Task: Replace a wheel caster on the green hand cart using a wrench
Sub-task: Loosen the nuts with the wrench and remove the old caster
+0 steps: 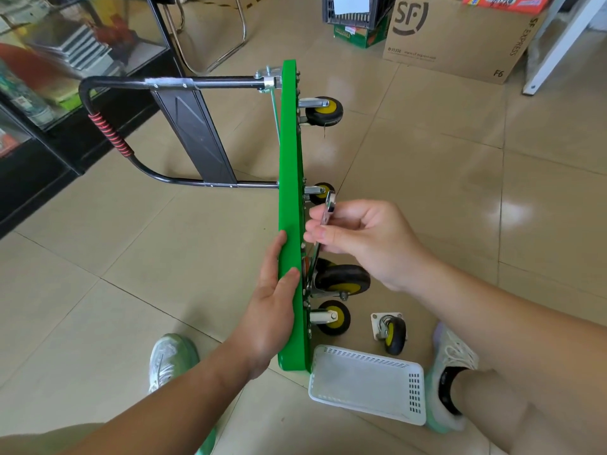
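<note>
The green hand cart [289,152] stands on its edge on the tiled floor, wheels facing right and black handle [108,139] to the left. My left hand [274,297] presses flat against the deck's top face and edge. My right hand [361,238] grips a silver wrench [325,221] whose lower end reaches the base of a black and yellow caster [343,279] on the underside. Three more casters show: one [323,111] far, one [322,192] behind the wrench, one [331,318] near. A loose caster [391,331] lies on the floor.
A white perforated plastic basket [368,382] lies at the cart's near end, between my two shoes. A cardboard box [460,37] and a dark crate [358,11] stand at the far right, a glass display cabinet [65,77] at the left, a chair frame behind.
</note>
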Demonstrator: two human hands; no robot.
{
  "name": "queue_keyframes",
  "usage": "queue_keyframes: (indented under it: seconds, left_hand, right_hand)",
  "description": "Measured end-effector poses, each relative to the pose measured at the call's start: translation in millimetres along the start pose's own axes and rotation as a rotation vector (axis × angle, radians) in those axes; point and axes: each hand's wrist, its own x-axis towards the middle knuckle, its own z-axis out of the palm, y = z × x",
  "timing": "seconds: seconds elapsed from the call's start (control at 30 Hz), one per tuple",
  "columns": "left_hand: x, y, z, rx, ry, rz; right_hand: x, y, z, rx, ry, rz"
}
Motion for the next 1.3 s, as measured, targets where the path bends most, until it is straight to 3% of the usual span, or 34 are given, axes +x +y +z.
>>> queue_keyframes:
  seconds: [0.23, 0.6, 0.8, 1.0, 1.3]
  left_hand:
    - [0.5, 0.4, -0.8, 0.017, -0.007, 0.002]
    - [-1.9, 1.7, -2.3, -0.039, -0.038, -0.007]
    - [-1.9, -0.1, -1.8, -0.04, -0.028, -0.004]
    - [-1.5, 3.1, 0.9, -0.028, -0.007, -0.023]
    - [-0.3, 0.8, 0.1, -0.006, -0.008, -0.011]
  right_hand:
    - [7.6, 6.3, 10.9, 0.01, -0.059, 0.075]
    - [-65.7, 15.1, 16.2, -0.098, -0.195, -0.02]
    - [-85.1, 29.7, 20.4, -0.144, -0.112, -0.177]
    - [-70.0, 5.5, 12.6, 0.002, -0.021, -0.236]
    - [-9.5, -4.5, 0.7, 0.074, 0.007, -0.046]
